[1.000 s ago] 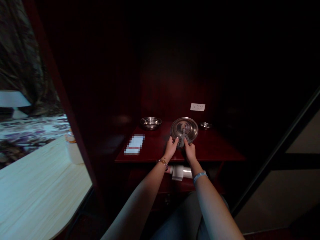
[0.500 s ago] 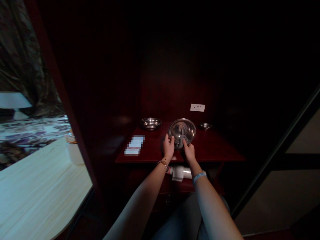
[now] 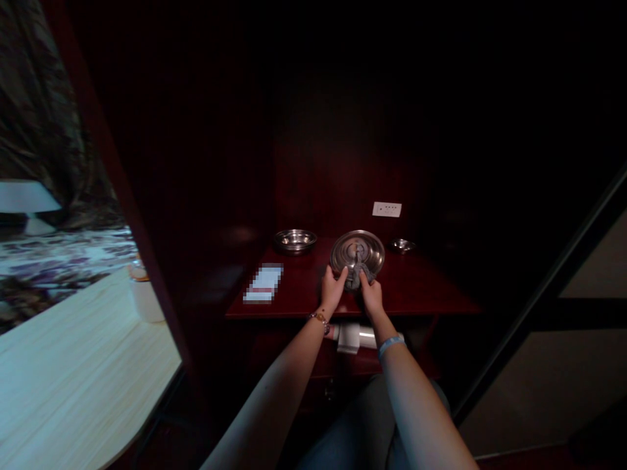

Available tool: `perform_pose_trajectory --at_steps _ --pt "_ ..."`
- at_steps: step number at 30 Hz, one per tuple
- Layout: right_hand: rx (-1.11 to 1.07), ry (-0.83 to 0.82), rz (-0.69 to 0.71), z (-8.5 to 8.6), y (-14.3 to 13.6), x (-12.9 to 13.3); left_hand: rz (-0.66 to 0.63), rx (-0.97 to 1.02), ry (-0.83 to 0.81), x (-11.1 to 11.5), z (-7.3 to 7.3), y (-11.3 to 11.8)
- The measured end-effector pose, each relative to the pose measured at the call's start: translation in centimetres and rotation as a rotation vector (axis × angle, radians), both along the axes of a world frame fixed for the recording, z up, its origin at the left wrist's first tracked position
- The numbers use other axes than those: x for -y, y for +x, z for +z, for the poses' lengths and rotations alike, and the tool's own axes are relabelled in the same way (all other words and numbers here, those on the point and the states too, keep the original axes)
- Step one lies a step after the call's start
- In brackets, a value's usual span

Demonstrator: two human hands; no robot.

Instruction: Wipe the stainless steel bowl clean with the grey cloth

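A round, shiny metal dish (image 3: 373,247) is held up and tilted above the dark red desk, its face toward me. My left hand (image 3: 333,287) grips its lower left edge, the thumb lying on the front. A crumpled grey cloth (image 3: 356,279) lies bunched over the lower middle of the dish. My right hand (image 3: 371,294) pinches that cloth against the lower right edge, thumb in front. The fingers behind the dish are hidden.
On the dark red desk (image 3: 304,287), a metal bowl (image 3: 295,241) stands back left and a small metal dish (image 3: 403,245) back right. A blurred-out white item (image 3: 264,282) lies front left. Below is a white roll (image 3: 365,337). A socket (image 3: 386,209) is on the back wall.
My left hand has shifted slightly right, its thumb reaching further over the front of the metal dish. The dish has moved a little. My right hand stays almost where it was.
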State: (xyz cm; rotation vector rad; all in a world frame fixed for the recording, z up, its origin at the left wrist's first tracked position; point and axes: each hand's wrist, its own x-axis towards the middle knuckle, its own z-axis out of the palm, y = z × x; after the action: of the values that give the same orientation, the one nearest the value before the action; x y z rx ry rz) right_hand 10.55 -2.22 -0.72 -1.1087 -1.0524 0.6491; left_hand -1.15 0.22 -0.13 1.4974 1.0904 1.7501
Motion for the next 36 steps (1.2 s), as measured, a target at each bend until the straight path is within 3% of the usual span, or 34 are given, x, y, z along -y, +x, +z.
perform_pose_trajectory --at_steps 5,12,23,30,36 --pt "-0.026 -0.018 0.005 0.03 0.05 -0.04 0.01 -0.084 -0.074 0.16 0.17 0.03" --pt "-0.04 -0.038 0.003 -0.21 0.03 -0.18 -0.117 -0.242 -0.064 0.4 0.17 0.1" --pt "-0.072 -0.065 -0.028 -0.2 -0.08 -0.32 0.048 -0.456 -0.117 0.13 0.01 -0.19" --pt "-0.048 -0.071 -0.013 -0.13 -0.19 -0.18 0.091 -0.485 -0.169 0.31 0.49 -0.25" --pt "-0.013 -0.063 0.004 0.04 -0.25 0.14 0.084 -0.47 -0.165 -0.03 0.03 -0.32"
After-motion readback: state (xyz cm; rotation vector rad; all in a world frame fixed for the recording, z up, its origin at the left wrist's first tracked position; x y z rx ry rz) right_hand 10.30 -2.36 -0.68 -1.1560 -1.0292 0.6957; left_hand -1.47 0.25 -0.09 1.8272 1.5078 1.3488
